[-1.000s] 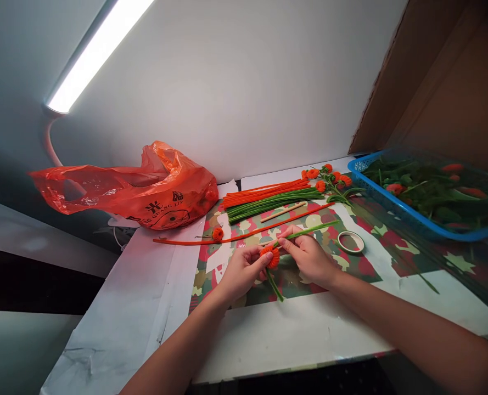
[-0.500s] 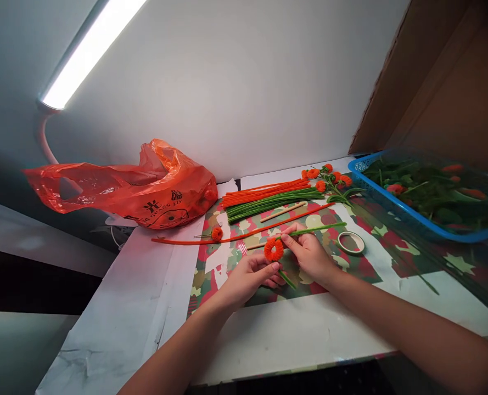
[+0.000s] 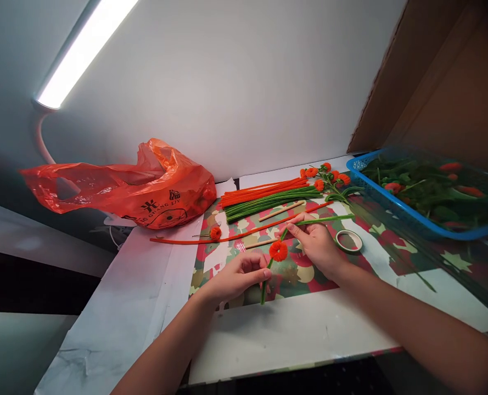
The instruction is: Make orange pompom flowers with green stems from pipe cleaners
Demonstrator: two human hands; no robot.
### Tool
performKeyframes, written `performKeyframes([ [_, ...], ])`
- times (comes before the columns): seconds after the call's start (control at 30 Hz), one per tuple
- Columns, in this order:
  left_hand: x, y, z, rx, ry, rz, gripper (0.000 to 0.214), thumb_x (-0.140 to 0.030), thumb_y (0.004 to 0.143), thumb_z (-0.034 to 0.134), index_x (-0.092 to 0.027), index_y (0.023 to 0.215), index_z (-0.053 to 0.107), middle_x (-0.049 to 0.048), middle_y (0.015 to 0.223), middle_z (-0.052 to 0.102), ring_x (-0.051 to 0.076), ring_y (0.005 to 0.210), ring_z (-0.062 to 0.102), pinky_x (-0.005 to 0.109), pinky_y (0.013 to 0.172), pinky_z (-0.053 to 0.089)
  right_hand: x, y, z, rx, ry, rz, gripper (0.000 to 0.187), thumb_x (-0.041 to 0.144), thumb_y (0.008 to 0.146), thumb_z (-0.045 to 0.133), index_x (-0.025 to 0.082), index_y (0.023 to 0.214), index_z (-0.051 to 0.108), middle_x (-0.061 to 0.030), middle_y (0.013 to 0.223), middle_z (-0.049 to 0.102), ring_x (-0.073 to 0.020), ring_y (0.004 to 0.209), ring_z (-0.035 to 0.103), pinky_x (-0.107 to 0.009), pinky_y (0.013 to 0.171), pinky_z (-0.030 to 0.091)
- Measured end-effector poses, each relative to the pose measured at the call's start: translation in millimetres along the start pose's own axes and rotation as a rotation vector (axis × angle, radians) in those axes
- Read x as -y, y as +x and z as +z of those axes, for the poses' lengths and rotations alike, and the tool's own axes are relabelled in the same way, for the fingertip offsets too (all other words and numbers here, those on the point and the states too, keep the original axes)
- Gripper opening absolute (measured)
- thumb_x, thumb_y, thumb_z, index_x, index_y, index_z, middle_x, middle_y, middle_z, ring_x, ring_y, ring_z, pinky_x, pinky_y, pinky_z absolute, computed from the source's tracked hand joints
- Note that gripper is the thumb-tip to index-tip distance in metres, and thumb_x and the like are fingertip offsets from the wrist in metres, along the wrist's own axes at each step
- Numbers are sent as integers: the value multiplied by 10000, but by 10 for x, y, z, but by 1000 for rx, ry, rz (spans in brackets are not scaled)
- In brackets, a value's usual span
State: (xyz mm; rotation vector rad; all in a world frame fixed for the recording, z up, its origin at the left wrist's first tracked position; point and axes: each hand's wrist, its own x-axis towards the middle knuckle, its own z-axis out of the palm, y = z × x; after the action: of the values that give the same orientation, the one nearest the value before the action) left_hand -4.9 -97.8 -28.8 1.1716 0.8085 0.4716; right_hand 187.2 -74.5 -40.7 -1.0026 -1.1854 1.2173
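Note:
A green pipe cleaner runs between my two hands, with an orange fuzzy ring on it, its centre hole nearly closed. My left hand pinches the green stem just below the ring, and the stem's end hangs down past the fingers. My right hand pinches the same pipe cleaner above the ring, where it bends off to the right. Behind the hands a long orange pipe cleaner lies across the patterned sheet, near a small orange fuzzy piece with a wire end and a wooden stick.
Bundles of orange pipe cleaners and green pipe cleaners lie at the back. Finished orange flowers sit beside a blue basket of leaves. A tape roll is right; a red plastic bag stands left under a lamp.
The orange ring has drawn tighter and its hole has shrunk. My left hand has moved slightly left and down, and the lower stem now points nearly straight down.

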Motion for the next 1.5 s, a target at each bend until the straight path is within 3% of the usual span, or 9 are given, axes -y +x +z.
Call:
performKeyframes([
  [0.13, 4, 15, -2, -6, 23, 8, 339, -385, 760, 678, -159, 620, 468, -8, 595, 574, 114, 561, 603, 189, 496, 400, 28, -2, -2, 8, 8, 19, 255, 449, 789, 624, 208, 736, 557, -12, 731, 701, -165, 711, 668, -309, 709, 526],
  [0.27, 60, 52, 13, -87, 48, 56, 313, -386, 774, 662, -143, 647, 510, -15, 611, 560, 80, 551, 547, 178, 518, 396, 14, -3, 3, 32, 84, 74, 257, 439, 762, 657, 204, 742, 552, -9, 758, 701, -161, 716, 675, -314, 734, 536],
  [0.4, 90, 84, 41, -145, 12, 52, 283, -407, 759, 671, -138, 804, 597, -10, 680, 586, 86, 598, 560, 191, 581, 443, -40, -16, 35, 73, 144, 89, 285, 449, 713, 693, 206, 751, 550, -3, 770, 701, -159, 695, 674, -336, 748, 544],
  [0.53, 64, 82, 72, -261, -20, 19, 335, -435, 741, 684, -154, 900, 594, -8, 658, 601, 90, 577, 580, 164, 510, 419, -85, -37, 63, 82, 116, 66, 274, 446, 721, 681, 202, 761, 564, -15, 777, 701, -166, 727, 673, -344, 763, 540],
  [0.63, 63, 83, 79, -278, -5, 32, 342, -439, 746, 677, -157, 931, 621, -2, 665, 610, 87, 575, 581, 158, 500, 423, -100, -54, 77, 99, 86, 58, 254, 433, 730, 673, 207, 755, 561, -9, 739, 694, -168, 703, 669, -343, 753, 538],
  [0.93, 93, 87, 65, -305, 78, 77, 318, -454, 732, 677, -155, 839, 667, -17, 572, 587, 87, 532, 561, 140, 425, 379, -90, -100, 80, 182, -49, -16, 135, 351, 809, 594, 222, 778, 574, 1, 778, 660, -160, 770, 624, -304, 759, 491],
  [1.2, 93, 92, 46, -319, 102, 62, 317, -450, 737, 670, -141, 794, 630, 5, 680, 600, 54, 482, 503, 131, 388, 350, -146, -137, 66, 171, -210, -59, 80, 295, 810, 598, 219, 786, 605, 11, 766, 628, -155, 755, 597, -281, 713, 463],
  [1.33, 84, 83, 46, -304, 158, 56, 329, -454, 755, 649, -132, 695, 619, -11, 594, 541, 50, 459, 448, 127, 368, 308, -153, -128, 109, 139, -90, -42, 134, 346, 797, 618, 215, 784, 596, 3, 753, 633, -157, 737, 621, -296, 711, 498],
  [1.5, 58, 88, 67, -345, 155, 72, 341, -470, 727, 670, -139, 667, 617, -33, 498, 502, 44, 393, 395, 139, 344, 293, -146, -85, 171, 50, 129, 40, 276, 427, 681, 724, 207, 756, 576, 5, 698, 634, -162, 671, 651, -322, 694, 557],
])
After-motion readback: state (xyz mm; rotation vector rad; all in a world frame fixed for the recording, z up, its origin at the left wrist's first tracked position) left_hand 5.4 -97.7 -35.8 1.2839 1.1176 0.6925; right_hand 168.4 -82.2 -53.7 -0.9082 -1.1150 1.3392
